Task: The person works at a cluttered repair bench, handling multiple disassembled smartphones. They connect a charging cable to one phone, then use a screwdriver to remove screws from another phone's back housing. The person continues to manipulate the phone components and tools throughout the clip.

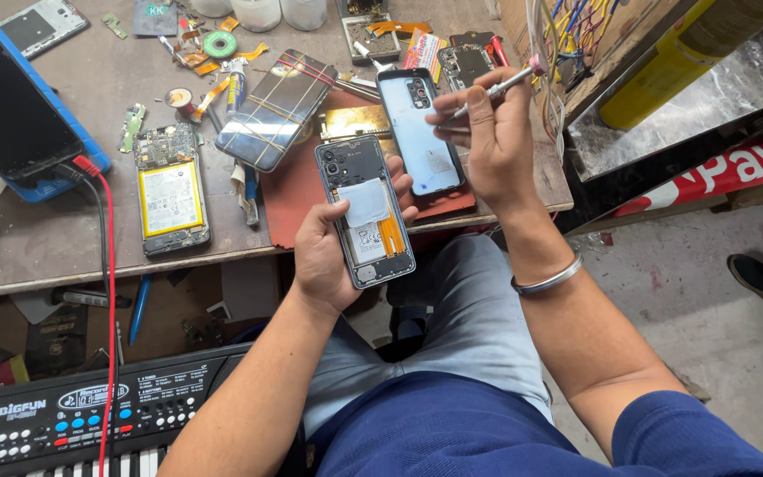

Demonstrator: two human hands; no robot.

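Holding an opened phone (366,212) in our left hand (328,252), we grip it by its edges, back side up, above the bench edge and our lap. Its insides show: a white pad, an orange ribbon cable, a camera cluster at the top. Our right hand (487,132) pinches a thin screwdriver (498,87), tip raised off the phone. A back cover (420,132) lies on the red mat (286,196) just behind. To work well, we judge the phone should rest steady against the bench, and the tip should steer wide of the ribbon cable.
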